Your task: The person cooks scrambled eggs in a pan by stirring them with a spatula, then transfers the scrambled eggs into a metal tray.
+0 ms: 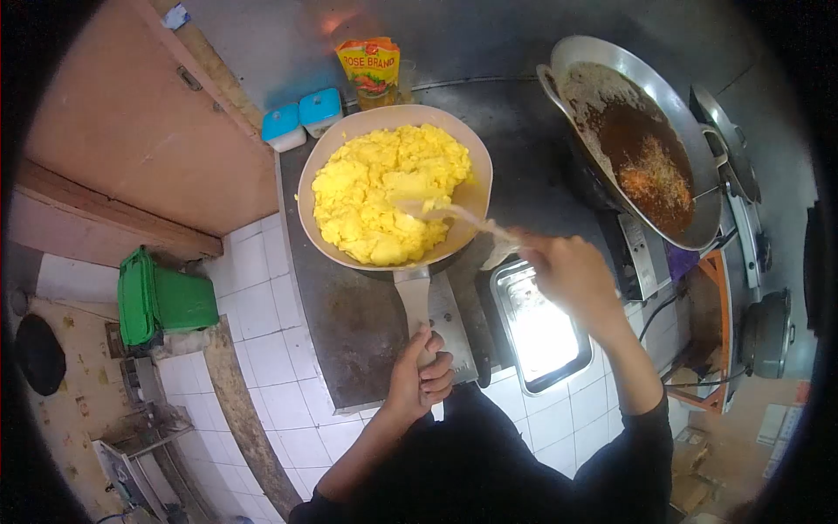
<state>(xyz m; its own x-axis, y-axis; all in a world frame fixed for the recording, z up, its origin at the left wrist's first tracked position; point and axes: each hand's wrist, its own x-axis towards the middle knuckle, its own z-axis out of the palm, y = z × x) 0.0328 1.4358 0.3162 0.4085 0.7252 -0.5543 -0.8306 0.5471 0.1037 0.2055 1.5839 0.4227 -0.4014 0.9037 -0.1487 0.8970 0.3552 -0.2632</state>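
Observation:
Yellow scrambled egg (375, 188) fills most of a beige pan (483, 166) on the dark stovetop. The pan's handle (415, 301) points toward my body, and my left hand (421, 375) is wrapped round its lower end. My right hand (563, 275), to the right of the pan, grips the upper end of a pale spatula (467, 216). The spatula slants down to the left over the pan's rim, and its blurred blade lies in the egg. A steel tray (587, 360) lies below my right hand.
A large wok (583, 51) with dark oil and frying shreds stands at the right. Behind the pan are a yellow pouch (368, 65) and two blue-lidded boxes (320, 106). A green bin (183, 299) stands on the floor at the left. Metal lids lean beyond the wok.

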